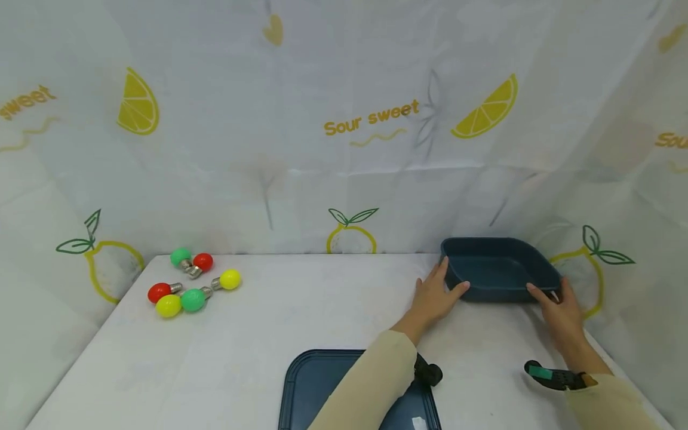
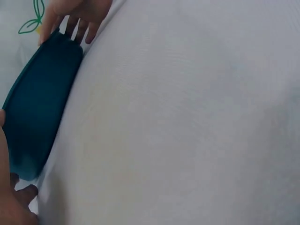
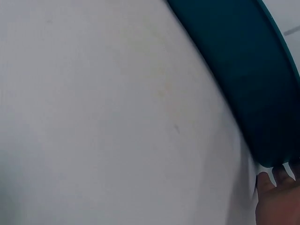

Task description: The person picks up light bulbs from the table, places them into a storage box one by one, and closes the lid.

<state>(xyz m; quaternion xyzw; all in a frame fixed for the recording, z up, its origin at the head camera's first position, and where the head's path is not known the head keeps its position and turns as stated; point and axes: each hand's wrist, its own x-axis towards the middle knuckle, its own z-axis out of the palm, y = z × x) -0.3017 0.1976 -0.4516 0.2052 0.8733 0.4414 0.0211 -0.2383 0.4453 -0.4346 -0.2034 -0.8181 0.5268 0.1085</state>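
Note:
A dark blue rectangular dish (image 1: 500, 269) with raised sides is at the back right of the table. My left hand (image 1: 432, 295) grips its left end, thumb at the near rim and fingers along the side. At the opposite end, my right hand (image 1: 561, 316) holds the right corner, its thumb over the front rim. In the left wrist view, both hands flank the dish (image 2: 47, 93). The right wrist view catches the fingers of my right hand (image 3: 279, 199) against the dish's end. Nothing shows inside the dish.
Several light bulbs in red (image 1: 159, 292), green (image 1: 193, 300) and yellow (image 1: 230, 279) lie at the back left. A dark blue tray (image 1: 317, 382) sits at the front middle, partly under my left sleeve (image 1: 371, 382). A lemon-printed curtain (image 1: 301, 179) hangs behind the table.

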